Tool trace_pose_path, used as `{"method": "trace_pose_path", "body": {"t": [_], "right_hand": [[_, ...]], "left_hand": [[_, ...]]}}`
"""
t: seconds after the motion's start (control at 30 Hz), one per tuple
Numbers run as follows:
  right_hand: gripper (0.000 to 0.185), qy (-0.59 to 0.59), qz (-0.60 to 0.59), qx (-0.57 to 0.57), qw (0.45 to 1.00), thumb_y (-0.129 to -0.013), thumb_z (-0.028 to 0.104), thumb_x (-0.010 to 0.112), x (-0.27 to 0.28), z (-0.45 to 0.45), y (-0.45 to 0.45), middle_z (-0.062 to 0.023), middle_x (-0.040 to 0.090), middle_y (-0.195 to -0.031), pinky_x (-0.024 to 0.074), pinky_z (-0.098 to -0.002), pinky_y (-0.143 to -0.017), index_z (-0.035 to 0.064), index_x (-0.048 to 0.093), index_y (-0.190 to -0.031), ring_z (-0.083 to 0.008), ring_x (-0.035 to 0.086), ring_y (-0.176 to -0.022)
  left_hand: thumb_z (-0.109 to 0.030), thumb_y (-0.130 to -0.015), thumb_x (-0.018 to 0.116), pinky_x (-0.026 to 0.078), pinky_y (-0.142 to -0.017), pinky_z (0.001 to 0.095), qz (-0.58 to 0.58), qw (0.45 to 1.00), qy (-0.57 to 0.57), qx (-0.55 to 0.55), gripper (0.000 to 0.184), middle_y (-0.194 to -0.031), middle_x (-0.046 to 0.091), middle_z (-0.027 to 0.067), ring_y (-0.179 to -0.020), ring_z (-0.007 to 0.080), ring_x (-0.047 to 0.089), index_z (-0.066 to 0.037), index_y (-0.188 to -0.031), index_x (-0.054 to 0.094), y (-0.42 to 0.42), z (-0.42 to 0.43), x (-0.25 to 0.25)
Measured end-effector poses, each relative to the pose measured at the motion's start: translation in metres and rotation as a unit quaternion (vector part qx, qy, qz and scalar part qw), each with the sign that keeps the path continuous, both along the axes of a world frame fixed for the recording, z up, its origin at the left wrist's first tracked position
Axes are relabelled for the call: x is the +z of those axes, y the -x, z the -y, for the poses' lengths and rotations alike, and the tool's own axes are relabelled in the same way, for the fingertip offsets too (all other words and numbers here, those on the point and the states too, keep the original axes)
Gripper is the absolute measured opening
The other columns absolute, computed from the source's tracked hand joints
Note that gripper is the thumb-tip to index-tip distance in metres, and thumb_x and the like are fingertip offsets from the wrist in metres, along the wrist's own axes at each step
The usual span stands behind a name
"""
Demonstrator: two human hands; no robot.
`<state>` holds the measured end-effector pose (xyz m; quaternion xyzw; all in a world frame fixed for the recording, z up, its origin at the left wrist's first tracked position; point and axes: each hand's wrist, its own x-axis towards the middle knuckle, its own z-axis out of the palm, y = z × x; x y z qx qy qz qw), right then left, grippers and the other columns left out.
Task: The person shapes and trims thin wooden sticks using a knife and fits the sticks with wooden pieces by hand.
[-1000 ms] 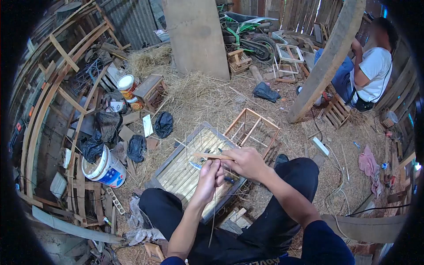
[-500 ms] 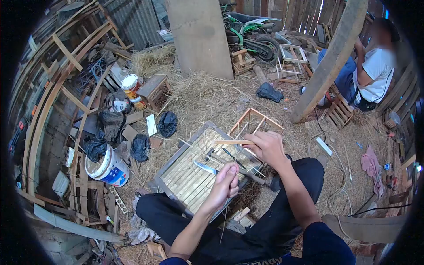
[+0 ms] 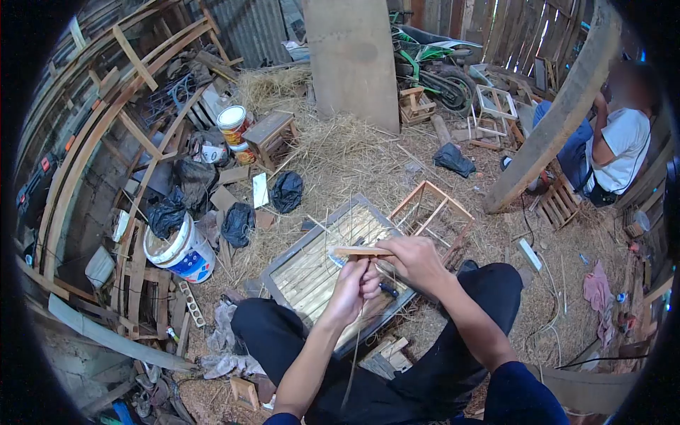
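Observation:
My left hand (image 3: pixel 350 290) is closed around a knife (image 3: pixel 336 260), its pale blade showing past the thumb and a dark handle end jutting out on the other side. In my right hand (image 3: pixel 416 263) is a flat, light wooden strip (image 3: pixel 358 251), pinched near one end. The strip lies across the top of my left hand, over the blade; whether blade and wood touch I cannot tell. A thin stalk-like strip (image 3: pixel 350 379) hangs below my left hand. Under both hands is a slatted wooden panel with a grey frame (image 3: pixel 273 282).
A small wooden frame (image 3: pixel 453 205) stands beyond the panel. Left are a white bucket (image 3: pixel 185 258), black bags (image 3: pixel 287 192) and a small wooden stool (image 3: pixel 268 134). A leaning post (image 3: pixel 549 124) rises before a seated person (image 3: pixel 618 149). A green motorbike (image 3: pixel 432 60) stands behind.
My right hand has brought the wooden strip down and left, over the knife blade and close to my left hand. My head view has shifted, moving the scene slightly right.

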<state>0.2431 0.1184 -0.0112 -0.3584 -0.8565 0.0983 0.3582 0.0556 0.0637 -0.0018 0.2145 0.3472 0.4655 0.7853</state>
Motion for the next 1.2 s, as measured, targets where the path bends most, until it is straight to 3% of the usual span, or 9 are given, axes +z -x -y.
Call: {"method": "trace_pose_path", "body": {"t": [0.17, 0.3, 0.4, 0.83, 1.03, 1.2], "right_hand": [[0.025, -0.013, -0.036, -0.041, 0.998, -0.08, 0.006, 0.067, 0.013, -0.005, 0.009, -0.0102, 0.069, -0.088, 0.0541, -0.0395, -0.068, 0.0089, 0.066, -0.105, -0.0288, 0.069, -0.079], [0.022, -0.049, -0.025, -0.078, 0.995, -0.079, 0.007, 0.065, 0.015, -0.016, -0.001, -0.0065, 0.064, -0.078, 0.0534, -0.0376, -0.064, 0.011, 0.068, -0.101, -0.0247, 0.067, -0.074], [0.028, -0.019, -0.01, -0.087, 0.996, -0.074, 0.003, 0.065, 0.016, -0.021, -0.006, -0.0095, 0.069, -0.084, 0.055, -0.0396, -0.068, 0.0094, 0.068, -0.101, -0.0286, 0.069, -0.077], [0.02, -0.017, -0.055, -0.045, 0.997, -0.082, 0.01, 0.07, 0.01, -0.031, 0.012, -0.011, 0.071, -0.088, 0.0548, -0.0385, -0.066, 0.0078, 0.068, -0.101, -0.0304, 0.07, -0.076], [0.018, -0.03, -0.041, -0.033, 0.998, -0.088, 0.024, 0.071, 0.016, -0.022, 0.022, -0.0078, 0.067, -0.079, 0.0519, -0.0376, -0.06, 0.0101, 0.068, -0.1, -0.0262, 0.067, -0.07], [0.015, -0.06, -0.012, -0.086, 0.994, -0.089, 0.026, 0.07, 0.004, -0.02, 0.032, -0.005, 0.062, -0.073, 0.0495, -0.038, -0.056, 0.0131, 0.067, -0.097, -0.0244, 0.065, -0.067]], "left_hand": [[-0.029, -0.109, 0.044, 0.017, -0.042, 0.0219, -0.063, 0.996, -0.038, 0.056, 0.019, -0.068, 0.034, -0.0069, -0.047, 0.0032, 0.024, -0.011, -0.103, 0.048, -0.016, -0.007, 0.017], [-0.032, -0.108, 0.049, 0.016, -0.04, 0.0211, -0.077, 0.994, -0.055, 0.06, 0.02, -0.065, 0.034, -0.0077, -0.045, 0.0022, 0.022, -0.013, -0.102, 0.049, -0.028, -0.009, 0.018], [-0.034, -0.108, 0.048, 0.016, -0.039, 0.0211, -0.089, 0.992, -0.049, 0.071, 0.022, -0.064, 0.032, -0.0079, -0.044, 0.0017, 0.021, -0.013, -0.101, 0.048, -0.033, -0.012, 0.022], [-0.031, -0.11, 0.045, 0.019, -0.04, 0.0223, -0.056, 0.993, -0.049, 0.096, 0.02, -0.066, 0.035, -0.0057, -0.046, 0.0032, 0.025, -0.012, -0.105, 0.048, -0.02, -0.013, 0.017], [-0.028, -0.11, 0.043, 0.024, -0.048, 0.0222, -0.018, 0.998, -0.031, 0.054, 0.022, -0.067, 0.034, -0.0053, -0.053, 0.0042, 0.027, -0.008, -0.107, 0.05, 0.001, -0.024, 0.007], [-0.029, -0.109, 0.045, 0.021, -0.042, 0.0219, -0.091, 0.988, -0.074, 0.099, 0.023, -0.066, 0.034, -0.0071, -0.047, 0.003, 0.026, -0.007, -0.108, 0.05, -0.002, -0.03, 0.005]]}}
